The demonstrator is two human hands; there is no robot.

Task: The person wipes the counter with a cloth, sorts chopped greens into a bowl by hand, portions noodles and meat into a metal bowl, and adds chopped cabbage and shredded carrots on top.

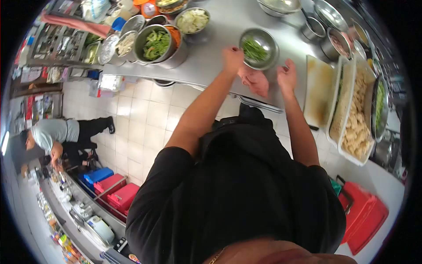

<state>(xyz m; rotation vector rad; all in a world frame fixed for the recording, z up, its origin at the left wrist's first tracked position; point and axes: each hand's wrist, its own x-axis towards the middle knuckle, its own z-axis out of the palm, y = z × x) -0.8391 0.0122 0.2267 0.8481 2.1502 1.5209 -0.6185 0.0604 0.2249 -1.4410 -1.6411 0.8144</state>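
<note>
A steel bowl (273,55) holding cut green vegetable pieces (253,49), long and thin, sits on the counter in front of me. At its left rim is my left hand (233,60), its fingers curled closed; whatever they hold, if anything, is hidden. My right hand (286,75) is raised just right of the bowl, palm partly turned up, thumb and fingers apart and nothing visible in it. Between my hands, near the counter's front edge, lies a crumpled pink cloth (256,82).
Left on the steel counter (215,57) stand a pot of green vegetables (154,46) and a bowl of pale chopped vegetables (192,21). To the right are a stained cutting board (317,90) and a white basket of pale chunks (357,123). Another person (57,134) works behind, at left.
</note>
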